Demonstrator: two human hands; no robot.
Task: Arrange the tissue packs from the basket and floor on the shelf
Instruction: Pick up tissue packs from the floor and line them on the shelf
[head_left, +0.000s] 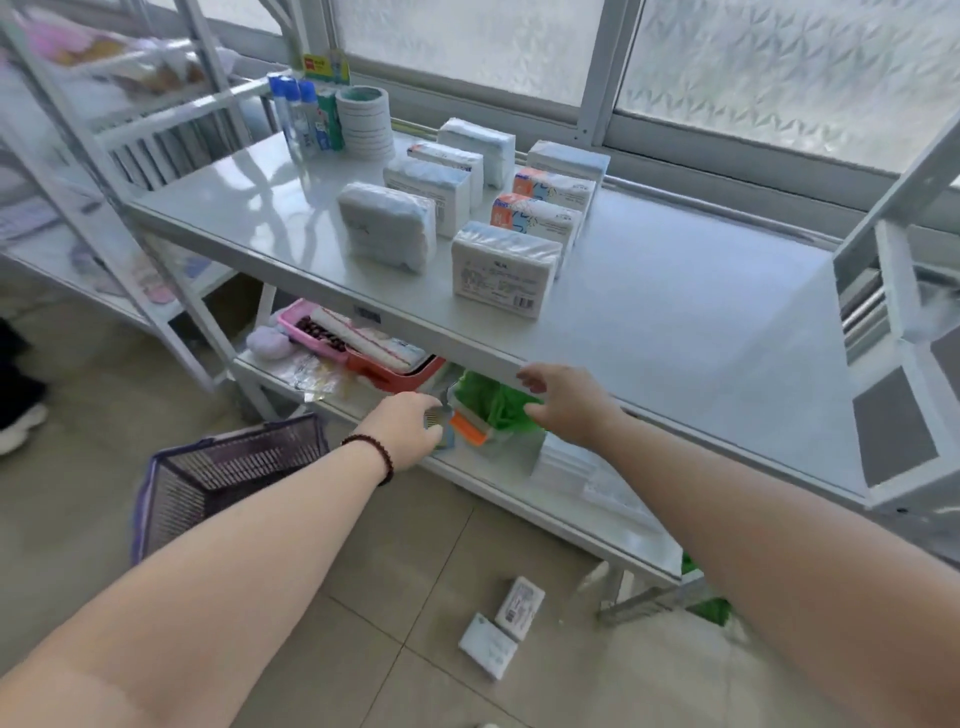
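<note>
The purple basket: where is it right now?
In the head view, the purple basket sits on the floor at lower left, beside the left hand and in front of the shelf.

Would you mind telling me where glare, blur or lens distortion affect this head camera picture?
Head view: daylight through the frosted window throws glare on the shelf top; the left rack is smeared with blur; the wide lens bends the shelf's straight edges; the tissue packs on the floor stay fairly sharp, while both the left hand and right hand are slightly soft.
</note>
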